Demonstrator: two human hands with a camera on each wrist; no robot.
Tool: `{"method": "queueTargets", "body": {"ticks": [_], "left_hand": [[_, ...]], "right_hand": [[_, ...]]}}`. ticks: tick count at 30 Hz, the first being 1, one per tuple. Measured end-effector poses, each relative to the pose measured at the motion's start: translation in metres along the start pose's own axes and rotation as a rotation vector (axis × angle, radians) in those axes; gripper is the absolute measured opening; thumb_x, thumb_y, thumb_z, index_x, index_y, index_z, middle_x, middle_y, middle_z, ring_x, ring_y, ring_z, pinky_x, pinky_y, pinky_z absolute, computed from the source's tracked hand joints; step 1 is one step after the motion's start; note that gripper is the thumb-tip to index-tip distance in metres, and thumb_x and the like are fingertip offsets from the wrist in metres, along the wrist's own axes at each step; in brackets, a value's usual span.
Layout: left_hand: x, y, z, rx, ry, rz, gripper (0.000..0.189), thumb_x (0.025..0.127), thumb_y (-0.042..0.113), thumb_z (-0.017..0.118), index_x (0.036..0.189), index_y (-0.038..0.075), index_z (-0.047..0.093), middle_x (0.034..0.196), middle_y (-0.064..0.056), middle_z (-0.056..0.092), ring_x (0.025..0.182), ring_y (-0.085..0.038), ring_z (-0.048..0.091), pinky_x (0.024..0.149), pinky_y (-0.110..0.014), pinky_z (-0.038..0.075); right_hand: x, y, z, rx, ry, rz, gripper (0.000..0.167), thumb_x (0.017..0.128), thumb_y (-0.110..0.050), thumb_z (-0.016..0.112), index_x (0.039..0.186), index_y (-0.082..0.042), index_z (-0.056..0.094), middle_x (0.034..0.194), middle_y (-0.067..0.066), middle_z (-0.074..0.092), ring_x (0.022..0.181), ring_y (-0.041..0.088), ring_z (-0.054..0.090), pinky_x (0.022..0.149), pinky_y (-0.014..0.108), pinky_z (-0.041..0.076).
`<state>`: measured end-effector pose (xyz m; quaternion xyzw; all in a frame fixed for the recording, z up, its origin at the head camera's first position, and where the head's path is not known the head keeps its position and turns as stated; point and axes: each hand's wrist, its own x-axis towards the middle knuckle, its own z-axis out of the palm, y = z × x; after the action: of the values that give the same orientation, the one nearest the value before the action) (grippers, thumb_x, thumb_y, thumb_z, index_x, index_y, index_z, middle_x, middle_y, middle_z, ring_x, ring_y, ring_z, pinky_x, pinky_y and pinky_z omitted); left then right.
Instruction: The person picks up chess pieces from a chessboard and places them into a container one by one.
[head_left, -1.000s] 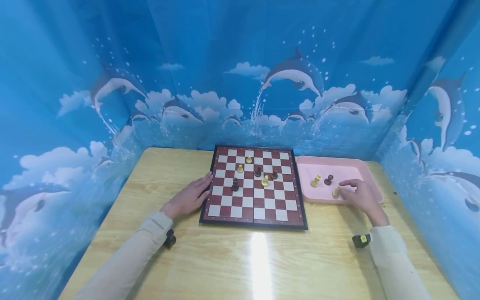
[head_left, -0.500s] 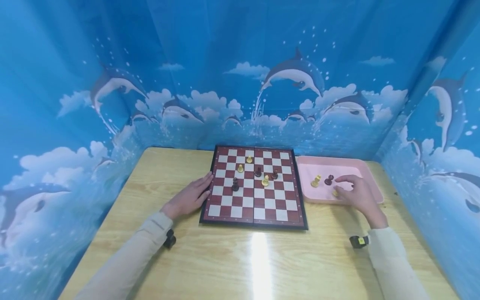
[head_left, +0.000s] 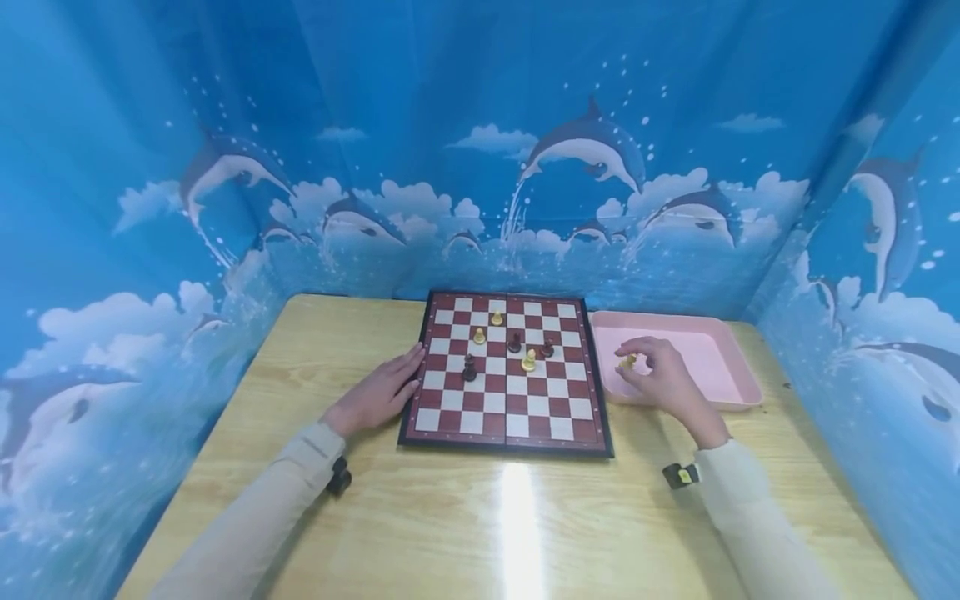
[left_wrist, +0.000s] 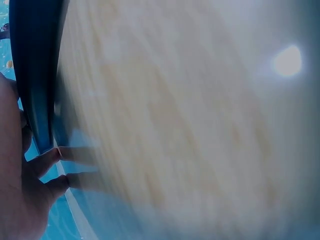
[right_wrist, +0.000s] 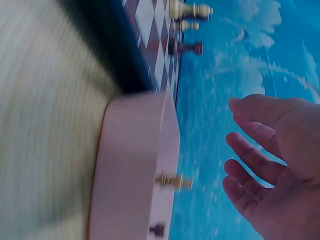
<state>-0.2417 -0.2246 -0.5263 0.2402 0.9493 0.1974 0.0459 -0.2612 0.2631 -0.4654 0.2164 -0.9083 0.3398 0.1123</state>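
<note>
The left hand [head_left: 381, 393] lies with straight fingers against the left edge of the chessboard [head_left: 467, 423]. In the left wrist view, its fingers [left_wrist: 44, 162] reach past the board's black side. Over the pink tray [head_left: 712, 383] is the right hand [head_left: 666, 379], thumb and forefinger apart, with a pale chess piece [head_left: 630, 360] showing between them in the head view. The right wrist view has that pale piece [right_wrist: 173, 181] standing in the tray, apart from the loosely curved fingers [right_wrist: 257, 160]. A dark chess piece [right_wrist: 157, 229] stands nearby, hidden under the hand in the head view.
Several pieces stand on the board, among them a dark one [head_left: 469, 368] and a pale one [head_left: 528, 361]. The tray adjoins the board's right side on a wooden table [head_left: 420, 517]. A blue dolphin-print curtain [head_left: 480, 167] surrounds the back and sides.
The right hand has moved left across the tray, from the pale piece at the front to the pale piece nearer the board. The left hand stays at the board edge.
</note>
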Motion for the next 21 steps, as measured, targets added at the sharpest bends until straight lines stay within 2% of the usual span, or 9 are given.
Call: {"method": "queueTargets", "body": {"ticks": [3, 5, 11, 15, 21], "left_hand": [[0.001, 0.000, -0.001, -0.005, 0.008, 0.011, 0.061, 0.111, 0.037, 0.035, 0.163, 0.010, 0.019, 0.171, -0.009, 0.013, 0.155, -0.035, 0.023, 0.125, -0.053, 0.024], [0.001, 0.001, -0.002, -0.003, 0.009, 0.013, 0.061, 0.111, 0.037, 0.036, 0.163, 0.010, 0.019, 0.171, -0.009, 0.013, 0.154, -0.036, 0.024, 0.125, -0.054, 0.024], [0.002, 0.001, -0.002, -0.001, 0.008, 0.001, 0.061, 0.111, 0.038, 0.035, 0.163, 0.011, 0.019, 0.171, -0.008, 0.013, 0.154, -0.035, 0.024, 0.125, -0.054, 0.025], [0.002, 0.000, -0.003, 0.012, -0.010, -0.015, 0.061, 0.111, 0.040, 0.033, 0.163, 0.013, 0.016, 0.172, -0.005, 0.011, 0.155, -0.033, 0.022, 0.125, -0.052, 0.024], [0.002, 0.000, 0.000, 0.013, -0.015, -0.007, 0.062, 0.111, 0.040, 0.033, 0.163, 0.013, 0.016, 0.172, -0.005, 0.010, 0.155, -0.033, 0.022, 0.125, -0.051, 0.024]], "right_hand": [[0.011, -0.011, 0.010, 0.026, -0.045, 0.005, 0.021, 0.085, 0.004, 0.076, 0.106, 0.008, 0.073, 0.115, 0.027, 0.070, 0.113, 0.046, 0.062, 0.100, 0.063, 0.047], [0.019, -0.017, 0.016, 0.039, -0.074, 0.017, 0.022, 0.087, 0.002, 0.075, 0.108, 0.007, 0.072, 0.118, 0.027, 0.069, 0.117, 0.047, 0.060, 0.106, 0.063, 0.043], [0.043, -0.030, 0.037, 0.038, -0.151, 0.060, 0.031, 0.093, -0.004, 0.072, 0.121, 0.007, 0.068, 0.129, 0.028, 0.064, 0.126, 0.047, 0.054, 0.109, 0.063, 0.042], [0.057, -0.031, 0.053, 0.027, -0.211, 0.118, 0.041, 0.094, -0.008, 0.070, 0.132, 0.006, 0.063, 0.135, 0.028, 0.060, 0.124, 0.045, 0.056, 0.107, 0.060, 0.046], [0.066, -0.028, 0.067, 0.040, -0.270, 0.209, 0.046, 0.096, -0.012, 0.068, 0.137, 0.005, 0.059, 0.142, 0.029, 0.054, 0.133, 0.046, 0.050, 0.112, 0.059, 0.044]]}}
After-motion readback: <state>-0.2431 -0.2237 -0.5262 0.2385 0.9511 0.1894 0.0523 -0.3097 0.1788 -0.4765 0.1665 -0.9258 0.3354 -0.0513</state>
